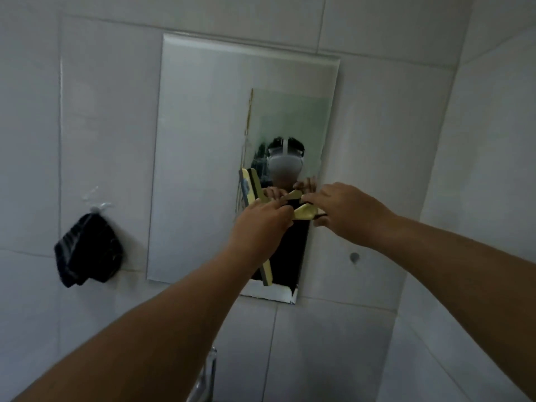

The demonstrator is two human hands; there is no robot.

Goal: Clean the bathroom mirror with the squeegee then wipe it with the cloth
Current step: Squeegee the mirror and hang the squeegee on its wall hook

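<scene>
A rectangular mirror [203, 158] hangs on the tiled wall, mostly fogged, with a cleared patch at its lower right. A yellow and black squeegee [304, 212] stands against the glass there, its blade [266, 274] running upright. My left hand [261, 224] grips the squeegee near the blade. My right hand [345, 210] holds the yellow handle end. A dark cloth [87, 250] hangs from a clear hook on the wall, left of the mirror.
A chrome tap [207, 378] rises below the mirror at the bottom edge. A small round wall fitting [354, 257] sits right of the mirror. The tiled side wall [478, 198] closes in on the right.
</scene>
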